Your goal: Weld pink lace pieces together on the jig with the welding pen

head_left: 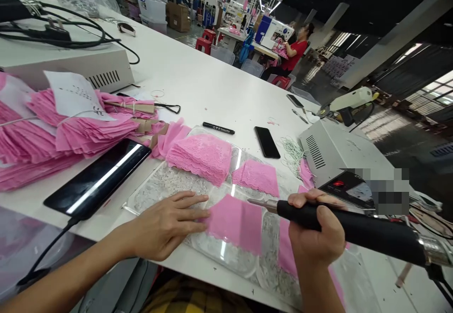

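My left hand [173, 226] lies with its fingers stretched out, the fingertips at the left edge of a flat pink fabric piece [235, 223]. In my right hand [316, 230] is a thick handheld tool [375, 233] with a black grip and a pointed metal tip. That tip sits at the upper right corner of the same piece. Under the fabric is a clear, scuffed plastic board [155, 185]. Farther up the board are a thick stack of pink lace-edged pieces [200, 157] and a smaller pink lace piece [256, 177]. More pink fabric [287, 247] is partly hidden behind my right hand.
Tied pink fabric bundles [99, 134] and a black tablet [99, 178] with a cable are on the left. A marker [218, 128] and a phone [267, 142] lie beyond the board. Vented metal boxes [339, 148] stand at both sides. A person in red [297, 53] sits at a sewing machine.
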Demonstrator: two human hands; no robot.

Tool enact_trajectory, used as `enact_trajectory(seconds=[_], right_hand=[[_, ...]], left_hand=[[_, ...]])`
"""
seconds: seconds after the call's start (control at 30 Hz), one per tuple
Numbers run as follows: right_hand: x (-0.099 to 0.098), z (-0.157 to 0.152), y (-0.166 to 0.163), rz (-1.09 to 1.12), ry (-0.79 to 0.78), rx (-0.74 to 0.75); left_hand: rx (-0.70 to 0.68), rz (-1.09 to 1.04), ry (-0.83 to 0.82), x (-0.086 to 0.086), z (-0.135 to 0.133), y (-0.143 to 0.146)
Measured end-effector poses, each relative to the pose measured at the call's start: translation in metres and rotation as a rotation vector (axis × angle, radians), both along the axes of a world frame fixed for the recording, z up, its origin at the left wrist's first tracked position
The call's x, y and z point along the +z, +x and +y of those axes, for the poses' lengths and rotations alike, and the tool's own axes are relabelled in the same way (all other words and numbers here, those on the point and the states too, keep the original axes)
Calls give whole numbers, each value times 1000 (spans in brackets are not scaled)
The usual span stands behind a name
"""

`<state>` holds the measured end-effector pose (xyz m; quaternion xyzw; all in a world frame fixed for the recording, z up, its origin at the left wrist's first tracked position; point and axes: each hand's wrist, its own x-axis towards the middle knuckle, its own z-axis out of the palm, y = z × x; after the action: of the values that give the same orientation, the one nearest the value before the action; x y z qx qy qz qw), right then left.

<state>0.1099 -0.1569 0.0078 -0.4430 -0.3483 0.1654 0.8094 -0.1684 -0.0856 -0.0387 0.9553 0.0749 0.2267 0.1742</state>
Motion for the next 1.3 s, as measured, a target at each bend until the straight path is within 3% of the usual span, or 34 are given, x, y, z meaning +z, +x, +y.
enact_trajectory(seconds=[0.2,0.7,1.0,1.3], right_hand=[[-12,-4,-1,31,-42,44],[-15,3,-9,-39,-32,112],[-10,-8,7,-15,0,-20],[-10,-7,7,-31,-33,8]], left_hand=[[6,24,-3,1,0,0],[-9,47,22,0,2,0],[-17,61,46,-1,4,-1],[-32,44,35,4,6,1]])
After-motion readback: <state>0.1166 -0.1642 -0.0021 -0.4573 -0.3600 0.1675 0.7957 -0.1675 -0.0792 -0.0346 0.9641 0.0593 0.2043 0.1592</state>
